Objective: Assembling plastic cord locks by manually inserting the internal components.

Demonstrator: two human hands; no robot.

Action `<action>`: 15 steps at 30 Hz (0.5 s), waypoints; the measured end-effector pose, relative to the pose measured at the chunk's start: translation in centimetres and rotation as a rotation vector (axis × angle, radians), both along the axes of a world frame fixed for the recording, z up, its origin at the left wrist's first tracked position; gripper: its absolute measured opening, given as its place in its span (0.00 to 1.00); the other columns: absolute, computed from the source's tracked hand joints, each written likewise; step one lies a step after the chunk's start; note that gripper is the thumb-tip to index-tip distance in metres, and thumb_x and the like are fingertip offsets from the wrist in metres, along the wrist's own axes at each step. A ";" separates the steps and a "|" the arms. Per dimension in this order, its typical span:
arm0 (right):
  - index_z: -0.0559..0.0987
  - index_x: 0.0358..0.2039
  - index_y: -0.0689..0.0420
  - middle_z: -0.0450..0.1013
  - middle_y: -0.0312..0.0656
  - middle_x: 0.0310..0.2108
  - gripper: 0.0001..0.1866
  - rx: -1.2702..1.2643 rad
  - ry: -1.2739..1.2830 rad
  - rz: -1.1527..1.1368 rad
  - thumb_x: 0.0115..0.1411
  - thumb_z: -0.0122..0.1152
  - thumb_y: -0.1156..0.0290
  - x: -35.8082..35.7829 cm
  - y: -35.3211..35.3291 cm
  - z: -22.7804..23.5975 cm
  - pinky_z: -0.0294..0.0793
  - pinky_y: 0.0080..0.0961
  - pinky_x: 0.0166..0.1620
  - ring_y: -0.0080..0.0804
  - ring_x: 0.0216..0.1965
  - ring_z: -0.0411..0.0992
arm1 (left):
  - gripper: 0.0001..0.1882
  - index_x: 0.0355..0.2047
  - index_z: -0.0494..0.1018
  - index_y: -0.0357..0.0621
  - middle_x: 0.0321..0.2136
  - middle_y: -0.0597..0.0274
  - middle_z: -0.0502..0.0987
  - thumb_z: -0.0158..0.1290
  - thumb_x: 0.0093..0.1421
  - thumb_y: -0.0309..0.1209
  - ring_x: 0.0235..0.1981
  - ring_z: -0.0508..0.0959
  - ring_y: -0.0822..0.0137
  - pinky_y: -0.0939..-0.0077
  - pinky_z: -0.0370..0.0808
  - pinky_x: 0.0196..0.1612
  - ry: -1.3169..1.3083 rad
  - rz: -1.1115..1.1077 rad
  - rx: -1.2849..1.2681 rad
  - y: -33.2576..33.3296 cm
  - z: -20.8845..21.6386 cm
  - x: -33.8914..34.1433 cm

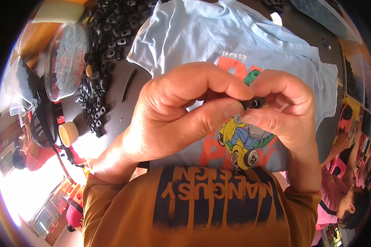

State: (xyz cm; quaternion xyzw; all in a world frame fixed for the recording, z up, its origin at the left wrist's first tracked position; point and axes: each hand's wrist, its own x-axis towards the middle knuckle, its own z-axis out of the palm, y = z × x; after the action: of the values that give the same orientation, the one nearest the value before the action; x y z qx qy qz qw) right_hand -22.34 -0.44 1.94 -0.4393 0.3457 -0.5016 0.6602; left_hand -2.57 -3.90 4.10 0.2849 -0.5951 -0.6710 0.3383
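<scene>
Both hands meet over a light blue T-shirt (185, 41) spread on the dark table. Between their fingertips is a small black cylindrical part (257, 102) with a round opening at its end. My left hand (173, 111) pinches its left side between thumb and forefinger. My right hand (288, 107) closes thumb and forefinger on the other side, the rest of its fingers curled. Fingertips hide much of the part. The shirt below carries a red, green and yellow print with a cartoon vehicle (241, 144).
Many small black plastic pieces (95, 92) are heaped at the left. A clear oval tub (68, 61) of clear bits and a yellow cup (68, 133) stand beyond them. A thin black strip (129, 85) lies beside the shirt. People sit at both sides.
</scene>
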 end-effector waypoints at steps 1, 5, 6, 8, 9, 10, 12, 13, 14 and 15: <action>0.74 0.33 0.65 0.70 0.39 0.31 0.14 -0.026 0.039 0.019 0.45 0.67 0.85 -0.1 0.0 0.0 0.70 0.18 0.36 0.23 0.32 0.70 | 0.09 0.37 0.72 0.32 0.32 0.57 0.74 0.49 0.55 0.16 0.25 0.72 0.76 0.84 0.70 0.30 -0.054 -0.022 -0.048 -0.1 0.2 0.0; 0.74 0.33 0.65 0.70 0.40 0.31 0.14 -0.126 0.149 0.066 0.45 0.67 0.85 -0.5 0.1 -0.7 0.70 0.18 0.37 0.24 0.33 0.70 | 0.10 0.36 0.73 0.33 0.32 0.58 0.74 0.50 0.53 0.14 0.25 0.72 0.76 0.85 0.70 0.30 -0.118 -0.073 -0.194 -0.2 -0.3 0.1; 0.74 0.33 0.65 0.70 0.40 0.31 0.14 -0.125 0.150 0.066 0.45 0.67 0.85 -0.7 0.1 -0.8 0.70 0.18 0.37 0.24 0.33 0.70 | 0.10 0.36 0.73 0.33 0.32 0.58 0.74 0.50 0.53 0.14 0.25 0.72 0.76 0.85 0.70 0.30 -0.117 -0.072 -0.192 -0.3 -0.3 0.1; 0.74 0.33 0.66 0.70 0.40 0.31 0.14 -0.153 0.251 0.088 0.45 0.67 0.85 -0.9 0.1 -0.9 0.70 0.18 0.36 0.24 0.33 0.70 | 0.11 0.38 0.73 0.34 0.33 0.59 0.74 0.51 0.54 0.14 0.26 0.72 0.77 0.86 0.70 0.30 -0.177 -0.097 -0.209 -0.3 -0.3 0.1; 0.74 0.33 0.66 0.70 0.40 0.31 0.14 -0.151 0.250 0.091 0.45 0.67 0.85 -0.8 0.2 -0.8 0.70 0.18 0.36 0.24 0.33 0.70 | 0.11 0.38 0.73 0.34 0.33 0.59 0.74 0.51 0.54 0.14 0.26 0.72 0.77 0.86 0.70 0.30 -0.178 -0.094 -0.207 -0.1 -0.2 0.0; 0.74 0.33 0.66 0.70 0.41 0.31 0.14 -0.156 0.278 0.082 0.44 0.67 0.85 -0.6 0.2 -0.5 0.69 0.18 0.37 0.24 0.33 0.70 | 0.12 0.39 0.72 0.35 0.33 0.60 0.74 0.51 0.54 0.14 0.26 0.72 0.78 0.86 0.70 0.30 -0.146 -0.047 -0.063 0.2 -0.1 -0.2; 0.74 0.33 0.66 0.71 0.41 0.31 0.15 -0.158 0.306 0.076 0.44 0.67 0.85 -0.5 0.1 -0.3 0.69 0.19 0.37 0.25 0.33 0.70 | 0.12 0.40 0.72 0.36 0.32 0.61 0.74 0.51 0.55 0.15 0.27 0.71 0.79 0.86 0.70 0.30 -0.112 0.004 0.085 0.4 -0.1 -0.3; 0.74 0.33 0.67 0.70 0.42 0.31 0.14 -0.182 0.305 0.071 0.45 0.67 0.84 -0.5 0.1 -0.2 0.68 0.19 0.37 0.26 0.33 0.69 | 0.12 0.39 0.71 0.37 0.32 0.62 0.74 0.51 0.55 0.15 0.27 0.71 0.79 0.87 0.69 0.30 -0.111 0.015 0.102 0.4 0.1 -0.3; 0.74 0.33 0.67 0.70 0.43 0.31 0.13 -0.205 0.306 0.064 0.46 0.66 0.82 -0.5 0.0 -0.1 0.67 0.19 0.37 0.26 0.33 0.69 | 0.11 0.39 0.71 0.37 0.32 0.63 0.74 0.51 0.55 0.15 0.27 0.71 0.80 0.87 0.69 0.30 -0.110 0.024 0.120 0.4 0.1 -0.2; 0.74 0.33 0.67 0.70 0.43 0.31 0.13 -0.202 0.305 0.067 0.46 0.66 0.82 -0.5 0.0 0.1 0.67 0.19 0.37 0.26 0.33 0.69 | 0.11 0.39 0.71 0.37 0.32 0.63 0.74 0.51 0.55 0.15 0.27 0.71 0.80 0.87 0.69 0.30 -0.110 0.026 0.123 0.3 0.1 -0.1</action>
State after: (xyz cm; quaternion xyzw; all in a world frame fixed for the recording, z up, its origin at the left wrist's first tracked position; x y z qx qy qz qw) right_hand -22.87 -0.45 2.00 -0.5857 0.3750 -0.4392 0.5688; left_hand -2.70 -3.57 4.21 0.3490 -0.5666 -0.6853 0.2957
